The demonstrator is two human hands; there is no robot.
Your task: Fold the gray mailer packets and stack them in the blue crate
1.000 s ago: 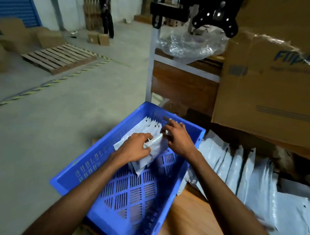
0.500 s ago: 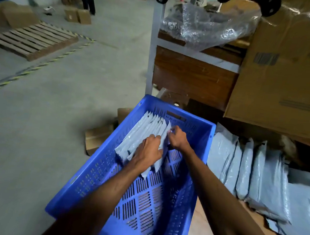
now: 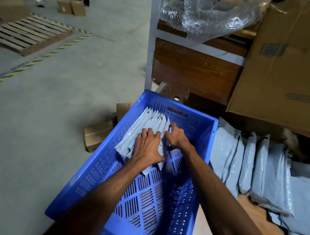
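Observation:
A blue slotted crate (image 3: 208,129) stands in front of me. Several folded gray mailer packets (image 3: 150,119) lean in a row against its far left wall. My left hand (image 3: 148,147) lies flat on the row with fingers spread, pressing the packets toward the wall. My right hand (image 3: 175,137) touches the right side of the row with its fingertips, fingers loosely bent. More gray mailer packets (image 3: 258,166) lie in a pile on the wooden surface to the right of the crate.
A large cardboard box (image 3: 288,63) looms at the upper right, above the loose packets. A wooden shelf (image 3: 194,72) with crumpled clear plastic (image 3: 214,14) stands behind the crate. Small cardboard pieces (image 3: 97,133) lie on the concrete floor left of the crate; a pallet (image 3: 27,33) sits far left.
My left hand has opened and flattened onto the packet row. My right hand has shifted slightly along the row's right side. The view has tilted down and moved closer.

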